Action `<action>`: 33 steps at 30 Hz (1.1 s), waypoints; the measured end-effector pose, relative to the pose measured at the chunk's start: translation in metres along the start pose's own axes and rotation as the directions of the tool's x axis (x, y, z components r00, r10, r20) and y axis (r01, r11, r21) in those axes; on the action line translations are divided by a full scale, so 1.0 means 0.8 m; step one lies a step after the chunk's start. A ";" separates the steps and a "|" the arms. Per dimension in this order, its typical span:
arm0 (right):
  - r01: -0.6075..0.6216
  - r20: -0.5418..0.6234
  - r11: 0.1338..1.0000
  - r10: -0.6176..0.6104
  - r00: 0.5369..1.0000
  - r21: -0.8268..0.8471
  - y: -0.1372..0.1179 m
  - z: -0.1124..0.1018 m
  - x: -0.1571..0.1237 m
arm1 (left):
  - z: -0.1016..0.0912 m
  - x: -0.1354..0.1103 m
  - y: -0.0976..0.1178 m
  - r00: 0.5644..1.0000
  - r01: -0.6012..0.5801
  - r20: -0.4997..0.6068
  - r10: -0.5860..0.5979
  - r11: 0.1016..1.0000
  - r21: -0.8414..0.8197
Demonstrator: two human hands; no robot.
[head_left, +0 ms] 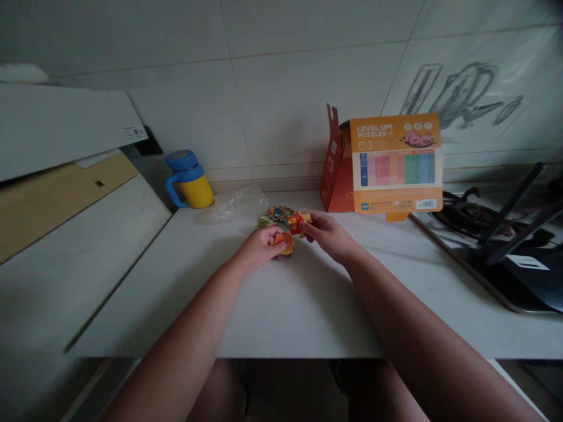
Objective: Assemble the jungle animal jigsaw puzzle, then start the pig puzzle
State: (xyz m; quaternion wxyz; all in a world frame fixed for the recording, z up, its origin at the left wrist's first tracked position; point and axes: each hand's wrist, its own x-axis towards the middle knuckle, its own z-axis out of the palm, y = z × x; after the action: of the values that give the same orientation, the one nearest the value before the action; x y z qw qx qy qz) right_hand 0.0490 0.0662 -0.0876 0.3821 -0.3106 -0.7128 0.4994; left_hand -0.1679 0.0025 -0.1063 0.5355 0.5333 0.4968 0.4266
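Between the thumb and fingers of my left hand (260, 248) are orange and yellow puzzle pieces (285, 246), held low over the white tabletop (281, 310). My right hand (328, 234) pinches a red and yellow puzzle piece (297, 223) just above and to the right of them. Behind both hands lies a loose pile of colourful puzzle pieces (278, 214), partly covered by the right hand's piece. How many pieces the left hand grips cannot be made out, as its fingers hide part of them.
An opened orange and red puzzle box (396, 164) stands at the back right. A blue and yellow mug (193, 181) and a crumpled clear plastic bag (237, 205) are at the back left. White boards (65, 246) lean along the left; a black gas stove (492, 234) is on the right.
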 end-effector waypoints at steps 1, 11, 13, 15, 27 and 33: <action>-0.008 0.008 1.000 0.008 1.000 0.003 0.000 0.001 0.000 | 0.000 0.000 0.000 1.000 0.003 0.009 -0.003 1.000 0.007; 0.001 -0.030 0.992 -0.005 1.000 -0.129 -0.003 0.002 -0.004 | 0.007 -0.005 0.003 0.997 0.063 0.054 -0.063 0.998 0.002; -0.012 -0.049 0.995 0.008 0.999 -0.097 -0.004 -0.001 -0.004 | 0.008 -0.007 0.005 0.995 0.089 0.042 -0.089 0.996 0.005; -0.034 0.001 0.997 0.034 0.999 -0.063 -0.006 -0.002 -0.005 | 0.010 -0.009 0.007 0.994 0.104 0.039 -0.104 0.995 -0.007; -0.116 0.215 0.993 0.120 0.969 -0.033 -0.008 0.000 -0.007 | 0.017 -0.010 0.006 0.981 0.163 0.110 -0.161 0.987 -0.012; -0.118 0.241 0.991 0.128 0.962 -0.058 -0.010 -0.005 -0.005 | 0.016 -0.012 0.007 0.980 0.144 0.138 -0.141 0.990 -0.009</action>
State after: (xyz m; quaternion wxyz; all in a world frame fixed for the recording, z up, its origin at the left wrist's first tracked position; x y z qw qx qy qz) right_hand 0.0539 0.0619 -0.0803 0.2531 -0.2986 -0.7443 0.5410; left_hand -0.1560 -0.0082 -0.1007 0.6026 0.5193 0.4917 0.3542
